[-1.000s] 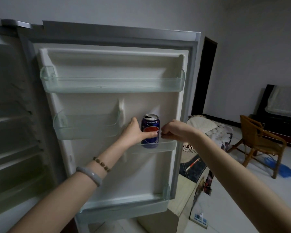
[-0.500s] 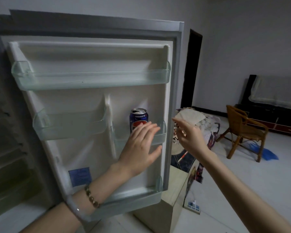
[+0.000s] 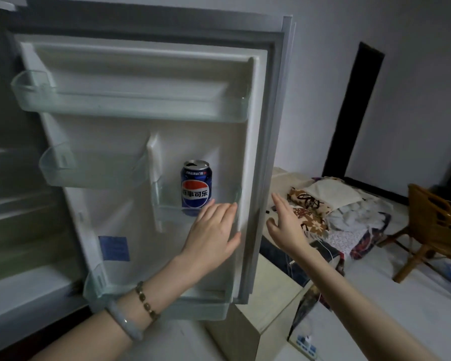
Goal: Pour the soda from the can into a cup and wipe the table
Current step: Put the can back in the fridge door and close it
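Observation:
A blue soda can [image 3: 195, 187] with a red, white and blue logo stands upright in a small clear door shelf [image 3: 227, 201] of the open fridge door [image 3: 141, 142]. Its top is opened. My left hand [image 3: 214, 235] is flat and open just below and to the right of the can, near the shelf front, holding nothing. My right hand [image 3: 287, 225] is open beyond the door's outer edge, fingers spread, apart from the door. No cup or cloth is in view.
The fridge interior [image 3: 13, 204] lies at the left. Other clear door shelves [image 3: 130, 105] hold nothing. A low cabinet [image 3: 268, 303] stands below the door. A pile of fabrics [image 3: 331, 212] lies on the floor and a wooden chair [image 3: 432, 225] stands at the right.
Both hands let go of the can, which stays in the door shelf. My left hand drew back and flattened below it; my right hand moved out past the door's edge.

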Demonstrator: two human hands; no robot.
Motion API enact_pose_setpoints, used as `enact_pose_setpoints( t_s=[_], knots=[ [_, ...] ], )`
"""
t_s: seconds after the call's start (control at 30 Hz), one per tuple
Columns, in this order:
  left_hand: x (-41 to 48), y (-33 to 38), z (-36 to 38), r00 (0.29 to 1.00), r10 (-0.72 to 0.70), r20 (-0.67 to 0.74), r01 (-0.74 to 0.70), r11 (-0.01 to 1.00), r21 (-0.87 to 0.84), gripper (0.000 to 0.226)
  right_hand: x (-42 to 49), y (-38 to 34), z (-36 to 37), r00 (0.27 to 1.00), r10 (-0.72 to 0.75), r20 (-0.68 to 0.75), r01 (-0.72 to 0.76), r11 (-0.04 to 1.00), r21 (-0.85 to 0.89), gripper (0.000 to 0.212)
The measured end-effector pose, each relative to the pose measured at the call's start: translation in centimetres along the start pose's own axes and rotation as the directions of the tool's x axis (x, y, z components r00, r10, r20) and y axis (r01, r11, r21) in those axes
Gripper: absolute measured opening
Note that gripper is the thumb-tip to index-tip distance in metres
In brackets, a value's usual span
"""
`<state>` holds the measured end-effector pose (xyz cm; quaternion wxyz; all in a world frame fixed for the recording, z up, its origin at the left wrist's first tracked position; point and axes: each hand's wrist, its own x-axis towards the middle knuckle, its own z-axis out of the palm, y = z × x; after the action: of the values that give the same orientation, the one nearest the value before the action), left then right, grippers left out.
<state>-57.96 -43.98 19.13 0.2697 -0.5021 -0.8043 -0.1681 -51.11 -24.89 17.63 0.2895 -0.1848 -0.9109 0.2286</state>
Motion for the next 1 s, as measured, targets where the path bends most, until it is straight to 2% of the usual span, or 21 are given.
enact_pose_setpoints(
  t_s=[0.13, 0.5, 0.6, 0.7, 0.87, 1.0],
  knots=[
    [-0.4, 0.9, 0.3, 0.998, -0.068, -0.011, 0.069, 0.990, 0.119, 0.060, -0.5, 1.4, -0.4, 0.995, -0.073, 0.068, 0.071, 0.997, 0.039, 0.065],
    [-5.0, 3.5, -1.8, 0.969, -0.239, -0.064, 0.247, 0.944, 0.218, 0.051, -2.8, 3.5, -2.3, 0.952, -0.272, 0.137, 0.258, 0.960, 0.113, 0.075],
    [-7.0, 4.0, -2.8, 0.961, -0.253, -0.114, 0.274, 0.934, 0.228, 0.045, -4.0, 3.3, -2.3, 0.931, -0.330, 0.153, 0.306, 0.938, 0.162, 0.077],
    [-9.3, 4.6, -4.1, 0.945, -0.298, -0.136, 0.324, 0.914, 0.244, 0.050, -6.0, 2.9, -2.1, 0.894, -0.427, 0.131, 0.399, 0.896, 0.195, 0.076],
    [-13.7, 5.0, -6.8, 0.904, -0.416, -0.094, 0.426, 0.862, 0.274, 0.055, -9.8, 1.8, -1.4, 0.811, -0.578, 0.094, 0.543, 0.802, 0.248, 0.076],
    [-16.9, 7.2, -9.0, 0.853, -0.494, -0.167, 0.519, 0.835, 0.184, 0.065, -11.9, 0.4, -1.2, 0.697, -0.714, 0.063, 0.662, 0.675, 0.327, 0.070]
  ],
)
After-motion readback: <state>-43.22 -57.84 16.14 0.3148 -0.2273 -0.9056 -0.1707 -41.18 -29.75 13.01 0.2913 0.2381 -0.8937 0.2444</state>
